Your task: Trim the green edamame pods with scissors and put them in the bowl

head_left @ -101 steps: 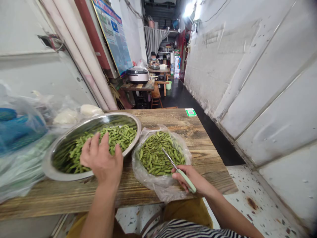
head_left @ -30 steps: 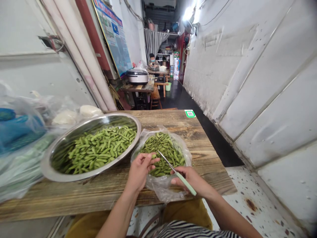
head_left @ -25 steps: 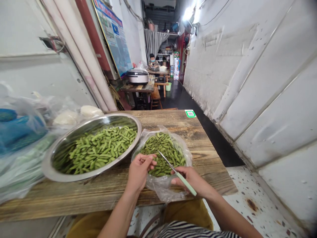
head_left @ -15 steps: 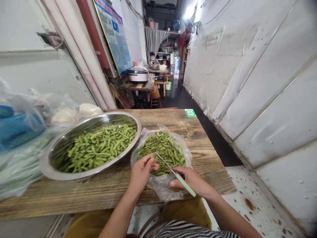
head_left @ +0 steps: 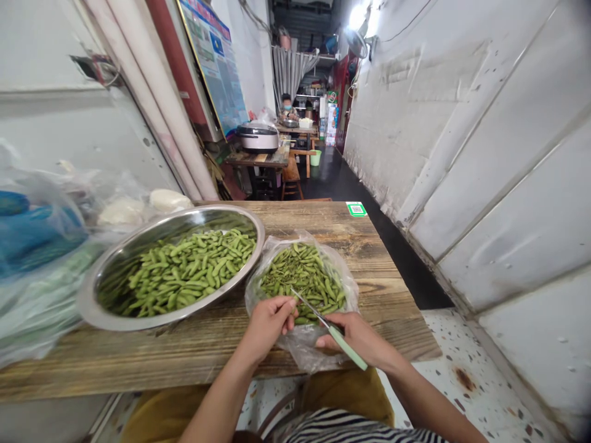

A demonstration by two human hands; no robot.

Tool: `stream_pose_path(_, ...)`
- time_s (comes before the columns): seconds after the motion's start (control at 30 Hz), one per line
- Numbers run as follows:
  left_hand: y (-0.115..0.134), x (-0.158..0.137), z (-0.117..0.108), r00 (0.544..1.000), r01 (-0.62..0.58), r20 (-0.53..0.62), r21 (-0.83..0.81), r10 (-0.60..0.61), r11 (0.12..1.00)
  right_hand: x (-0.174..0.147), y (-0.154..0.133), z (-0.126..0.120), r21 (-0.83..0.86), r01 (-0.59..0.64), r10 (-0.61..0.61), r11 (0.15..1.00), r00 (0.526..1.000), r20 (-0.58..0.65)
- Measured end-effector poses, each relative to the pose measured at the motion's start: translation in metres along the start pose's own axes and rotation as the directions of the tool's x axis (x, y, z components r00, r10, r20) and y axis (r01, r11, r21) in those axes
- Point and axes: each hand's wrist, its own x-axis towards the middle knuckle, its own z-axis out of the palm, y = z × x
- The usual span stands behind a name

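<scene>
My right hand (head_left: 357,337) is closed around scissors (head_left: 347,348) with a pale green handle. Their metal blades point up and left over a clear plastic bag (head_left: 348,277) of green soybean pods (head_left: 307,271). My left hand (head_left: 269,320) is at the bag's near-left side, close to the blade tips, thumb and fingers pinched together. What sits in that pinch, if anything, is hidden. Left of the bag stands a wide steel basin (head_left: 95,317) holding many more green pods (head_left: 189,271).
Everything stands on a wooden table (head_left: 194,363). Plastic bags (head_left: 41,295) lie at its left end, and a QR-code card (head_left: 356,209) is at the far right corner. Farther back, a pink-and-black cooker (head_left: 257,136) stands on another table, with a person (head_left: 287,109) behind.
My left hand has drawn slightly down and right. The green pod piece at its fingertips no longer shows. Scissors and right hand keep nearly the same place; the view has shifted a little.
</scene>
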Motion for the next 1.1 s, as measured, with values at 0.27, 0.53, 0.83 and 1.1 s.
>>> stream_pose_path(0.27, 0.002, 0.011, -0.002, 0.989, 0.062, -0.116, -0.217, -0.089, 0.974, 0.001, 0.011, -0.001, 0.041, -0.023, 0.025, 0.999, 0.998, -0.060)
stream_pose_path(0.53, -0.001, 0.056, -0.023, 0.873, -0.007, -0.418, 0.506, 0.252, 0.862, 0.002, 0.016, -0.008, 0.103, 0.000, 0.006, 0.995, 0.998, -0.060)
stream_pose_path(0.83, -0.001, 0.081, -0.034, 0.933, 0.028, -0.154, 0.933, 0.326, 0.359, 0.000, 0.014, -0.009, 0.142, -0.016, 0.022, 0.990, 0.999, -0.039)
stream_pose_path(1.1, 0.001, 0.054, -0.013, 0.929, -0.170, -0.228, 0.435, 0.291, 0.884, -0.001, 0.012, -0.007, 0.250, -0.081, 0.095, 0.965, 0.994, -0.048)
